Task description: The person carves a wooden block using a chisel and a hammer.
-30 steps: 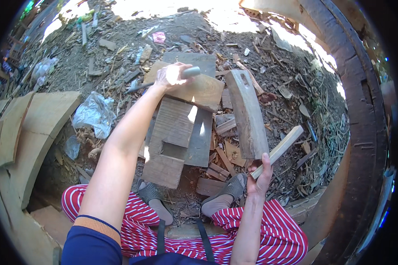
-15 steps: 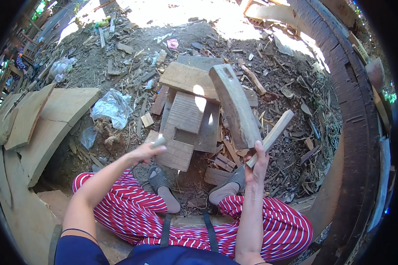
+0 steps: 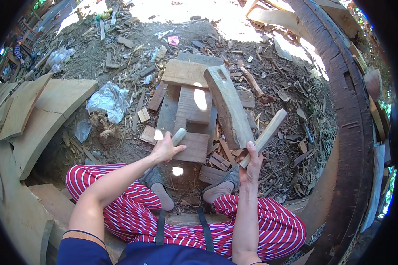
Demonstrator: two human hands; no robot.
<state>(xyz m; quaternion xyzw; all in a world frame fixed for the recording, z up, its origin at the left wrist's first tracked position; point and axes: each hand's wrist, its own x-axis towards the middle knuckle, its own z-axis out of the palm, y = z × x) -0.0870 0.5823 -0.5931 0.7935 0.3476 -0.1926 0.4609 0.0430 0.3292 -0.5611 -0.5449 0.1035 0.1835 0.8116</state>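
Observation:
In my left hand [image 3: 163, 148], fingers closed, is a tool with a pale rounded handle [image 3: 178, 136]. Its thin far part runs down by my wrist and is too unclear to name for certain. My right hand [image 3: 252, 162] is wrapped round a squared wooden stick [image 3: 269, 132], which slants up to the right. Beside that hand lies a thick timber piece [image 3: 229, 108] with a slot cut near its far end. Its near end comes close to my right thumb; whether they touch I cannot tell. A notched wooden block [image 3: 193, 108] sits between the hands, under a crosswise block [image 3: 184, 73].
Wood scraps and chips litter the dirt, with a clear plastic bag [image 3: 108, 102] at the left. Large curved boards [image 3: 53, 106] lean at the left edge. A long dark curved beam [image 3: 356, 132] bounds the right. My sandalled feet [image 3: 163, 192] stand close to the blocks.
My left hand has moved right with the tool, now over the near wooden block. My right hand still grips the stick. The whole view has shifted slightly.

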